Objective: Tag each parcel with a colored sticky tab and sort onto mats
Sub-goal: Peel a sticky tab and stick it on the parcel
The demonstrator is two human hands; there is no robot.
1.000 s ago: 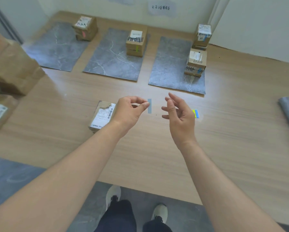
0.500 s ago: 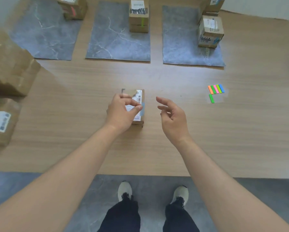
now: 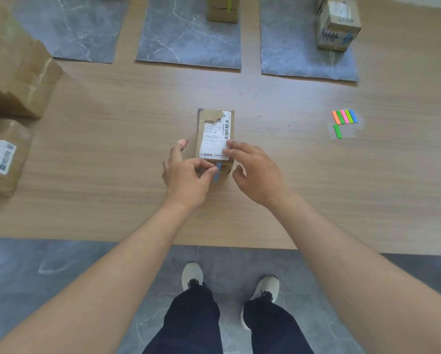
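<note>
On your far left, untagged boxes [image 3: 15, 72] wait in a pile at the edge of the tabletop [image 3: 112, 123], out of the way until their turn. Your left hand [image 3: 186, 175] pinches a blue tab [image 3: 217, 171] between thumb and forefinger, a closed grip on one end so the rest hangs free to press down. You hold it at the near edge of the parcel [image 3: 214, 135], which lies flat mid-tabletop with its shipping label up; that face near you looks like the spot you mean to stick it.

Your right hand [image 3: 257, 172] is spread, its grip holding nothing, fingertips resting on the label's near right corner, most likely to steady the parcel so it does not slide when you press.

Farther right, the tab pad [image 3: 344, 117] sits well apart, strips fanned so each colour is easy to peel. Across the back lie three grey mats [image 3: 188, 42]; the right one already carries a box [image 3: 338, 24] with a blue mark, so this parcel probably belongs there.
</note>
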